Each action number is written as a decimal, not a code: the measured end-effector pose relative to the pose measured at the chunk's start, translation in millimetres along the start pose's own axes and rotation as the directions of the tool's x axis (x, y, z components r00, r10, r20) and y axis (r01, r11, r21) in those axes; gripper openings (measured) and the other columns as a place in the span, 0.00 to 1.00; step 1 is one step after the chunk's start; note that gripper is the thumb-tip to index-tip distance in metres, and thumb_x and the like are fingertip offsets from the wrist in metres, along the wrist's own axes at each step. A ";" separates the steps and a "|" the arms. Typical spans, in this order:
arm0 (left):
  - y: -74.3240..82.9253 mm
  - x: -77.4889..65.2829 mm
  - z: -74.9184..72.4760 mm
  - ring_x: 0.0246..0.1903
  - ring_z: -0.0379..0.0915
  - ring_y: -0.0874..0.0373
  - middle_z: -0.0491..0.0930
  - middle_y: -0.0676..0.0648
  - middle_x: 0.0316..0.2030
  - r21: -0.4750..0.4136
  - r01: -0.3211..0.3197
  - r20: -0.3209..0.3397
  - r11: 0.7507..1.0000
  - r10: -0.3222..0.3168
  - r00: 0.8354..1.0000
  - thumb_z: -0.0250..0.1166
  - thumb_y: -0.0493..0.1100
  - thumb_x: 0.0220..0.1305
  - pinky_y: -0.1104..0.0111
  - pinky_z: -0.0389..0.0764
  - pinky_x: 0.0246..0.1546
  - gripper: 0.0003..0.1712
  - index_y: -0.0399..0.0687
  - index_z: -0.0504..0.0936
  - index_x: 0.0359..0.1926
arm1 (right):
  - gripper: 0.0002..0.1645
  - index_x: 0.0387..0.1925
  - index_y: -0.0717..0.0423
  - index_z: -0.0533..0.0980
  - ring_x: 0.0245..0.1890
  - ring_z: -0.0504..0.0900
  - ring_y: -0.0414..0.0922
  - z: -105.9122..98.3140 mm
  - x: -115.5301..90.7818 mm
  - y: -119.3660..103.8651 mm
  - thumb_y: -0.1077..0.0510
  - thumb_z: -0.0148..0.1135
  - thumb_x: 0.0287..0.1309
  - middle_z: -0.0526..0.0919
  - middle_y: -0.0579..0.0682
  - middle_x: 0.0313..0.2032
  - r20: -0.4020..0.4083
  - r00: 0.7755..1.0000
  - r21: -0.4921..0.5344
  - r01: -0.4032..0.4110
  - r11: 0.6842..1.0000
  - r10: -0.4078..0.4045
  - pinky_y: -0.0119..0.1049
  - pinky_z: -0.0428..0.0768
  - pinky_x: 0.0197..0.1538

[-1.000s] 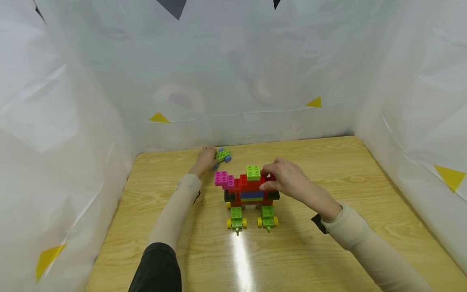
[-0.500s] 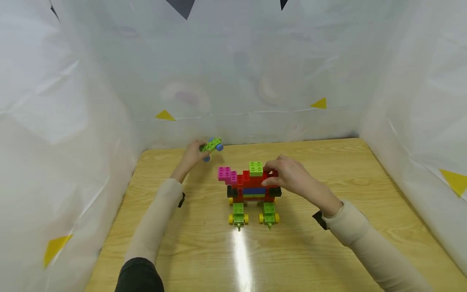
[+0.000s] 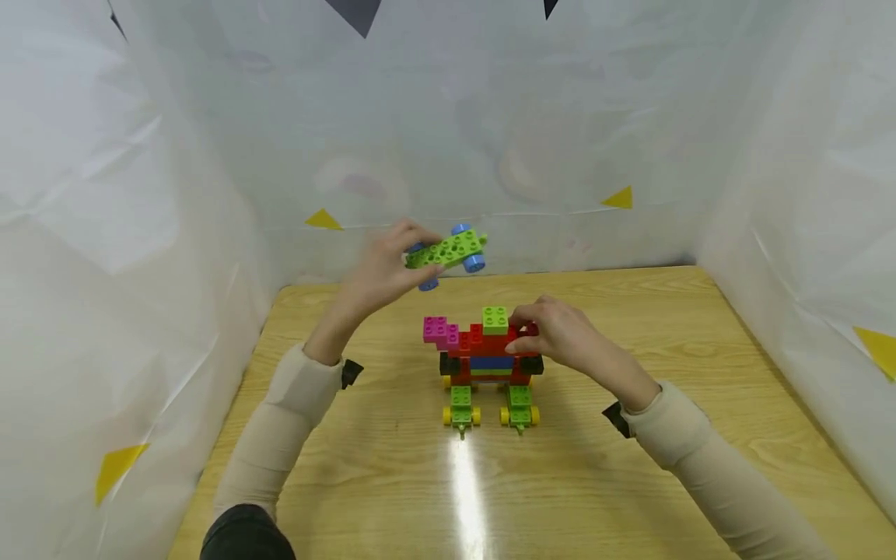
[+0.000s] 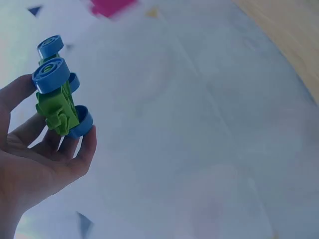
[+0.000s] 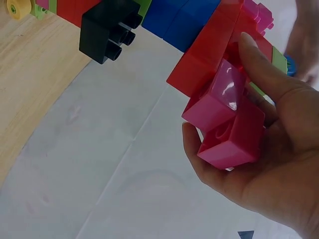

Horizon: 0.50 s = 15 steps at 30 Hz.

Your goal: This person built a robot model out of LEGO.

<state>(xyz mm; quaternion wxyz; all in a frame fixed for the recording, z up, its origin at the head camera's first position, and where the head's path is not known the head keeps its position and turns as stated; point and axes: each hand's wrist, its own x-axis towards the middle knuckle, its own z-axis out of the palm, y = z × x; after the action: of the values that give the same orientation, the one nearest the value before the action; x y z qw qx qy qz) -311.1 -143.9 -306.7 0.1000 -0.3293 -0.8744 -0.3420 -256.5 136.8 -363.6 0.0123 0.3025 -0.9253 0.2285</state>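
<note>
My left hand (image 3: 385,268) pinches a green toy car base (image 3: 451,249) with blue wheels, raised above the far part of the table. In the left wrist view the thumb and fingers grip its wheels (image 4: 52,75). At the middle of the table stands a brick model (image 3: 490,350) in red, blue, green, black and pink, on two green bases (image 3: 519,398) with yellow wheels. A lime brick (image 3: 495,320) sits on its top. My right hand (image 3: 560,330) grips the model's upper right end; the right wrist view shows fingers around dark pink bricks (image 5: 232,137) there.
The wooden table (image 3: 392,467) ends at white sheeting (image 3: 448,140) behind and on both sides. Yellow tape triangles (image 3: 325,219) mark the sheeting. A bright light reflection (image 3: 465,498) runs down the tabletop in front of the model.
My left hand has lifted the green car base off the table at the back, moving it up and then right toward the model. My right hand keeps its grip on the model.
</note>
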 end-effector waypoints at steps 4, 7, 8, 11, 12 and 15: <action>33.1 -2.1 4.3 0.42 0.68 0.55 0.73 0.47 0.46 -0.050 -0.107 0.102 0.993 0.112 0.988 0.67 0.42 0.62 0.63 0.73 0.42 0.20 0.42 0.79 0.54 | 0.16 0.37 0.55 0.82 0.29 0.70 0.42 -0.7 1.3 0.7 0.50 0.74 0.49 0.81 0.45 0.29 -0.008 1.000 0.009 0.001 1.000 -0.001 0.34 0.71 0.27; 42.6 -0.8 11.1 0.40 0.66 0.57 0.74 0.49 0.44 -0.077 -0.140 0.155 0.987 0.151 0.976 0.68 0.42 0.62 0.65 0.72 0.40 0.18 0.44 0.81 0.52 | 0.16 0.35 0.55 0.83 0.29 0.70 0.43 -0.5 3.2 3.0 0.50 0.75 0.48 0.82 0.47 0.30 -0.017 1.000 0.020 -0.010 1.000 0.010 0.35 0.71 0.28; 43.7 -0.3 13.8 0.39 0.66 0.57 0.74 0.50 0.43 -0.079 -0.141 0.171 0.987 0.153 0.973 0.68 0.42 0.61 0.66 0.72 0.39 0.18 0.44 0.81 0.52 | 0.15 0.33 0.55 0.83 0.29 0.70 0.43 -0.2 3.8 4.2 0.50 0.75 0.47 0.82 0.48 0.31 -0.020 1.000 0.025 -0.021 0.999 0.021 0.35 0.71 0.28; 43.3 1.5 21.9 0.38 0.65 0.58 0.74 0.50 0.42 -0.086 -0.135 0.215 0.987 0.151 0.965 0.69 0.41 0.60 0.66 0.71 0.38 0.18 0.44 0.81 0.51 | 0.15 0.27 0.55 0.81 0.27 0.70 0.45 0.8 5.4 8.1 0.49 0.76 0.45 0.79 0.51 0.31 -0.016 0.998 0.045 -0.062 0.997 0.063 0.36 0.70 0.28; 42.3 1.9 24.4 0.37 0.65 0.58 0.74 0.50 0.41 -0.090 -0.129 0.229 0.988 0.147 0.962 0.69 0.41 0.60 0.67 0.70 0.38 0.18 0.43 0.81 0.51 | 0.16 0.26 0.55 0.80 0.27 0.70 0.44 1.0 6.0 8.9 0.48 0.76 0.45 0.79 0.52 0.31 -0.012 0.997 0.051 -0.081 0.995 0.082 0.36 0.69 0.28; 39.4 3.6 30.4 0.37 0.66 0.57 0.74 0.49 0.41 -0.079 -0.128 0.259 0.989 0.144 0.955 0.69 0.41 0.60 0.67 0.70 0.38 0.18 0.42 0.82 0.51 | 0.19 0.22 0.57 0.79 0.23 0.68 0.45 1.6 8.0 12.0 0.47 0.77 0.44 0.74 0.53 0.27 0.009 0.991 0.089 -0.132 0.987 0.132 0.35 0.67 0.25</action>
<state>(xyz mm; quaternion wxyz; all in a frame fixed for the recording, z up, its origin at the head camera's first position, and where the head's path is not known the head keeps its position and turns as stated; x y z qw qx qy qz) -286.9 -100.2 -307.0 -0.0044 -0.4343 -0.8443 -0.3138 -269.7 140.2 -368.7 -0.0179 0.2413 -0.9322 0.2693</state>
